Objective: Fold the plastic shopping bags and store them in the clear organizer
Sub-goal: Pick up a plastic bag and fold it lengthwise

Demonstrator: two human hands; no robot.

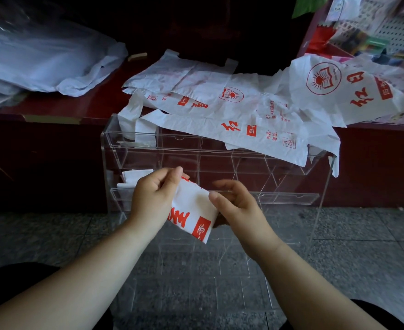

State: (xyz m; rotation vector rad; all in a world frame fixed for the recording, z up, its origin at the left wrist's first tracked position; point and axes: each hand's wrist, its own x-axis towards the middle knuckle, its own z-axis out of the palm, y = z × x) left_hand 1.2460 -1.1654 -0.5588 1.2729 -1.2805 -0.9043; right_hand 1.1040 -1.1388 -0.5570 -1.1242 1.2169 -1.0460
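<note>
Plastic bag, folded, held at organizer front

Head view: left hand (153,196) pinches the bag (191,210) at its top edge and right hand (234,203) pinches its right edge, likely to keep the folds tight. It hangs just before the organizer (105,148), near its left slots, where folded bags (132,179) lie. Loose bags (232,110) drape the far top, within reach.

Loose bags (262,129) atop organizer (289,198), folded ones (134,176) seemingly in its left compartments

Your left hand (152,196) covers the upper left corner of the folded bag (191,210) and part of the white stack (134,176) in the organizer (289,198). The draped bag (208,129) hides the organizer's top right; its small print is unreadable.
</note>
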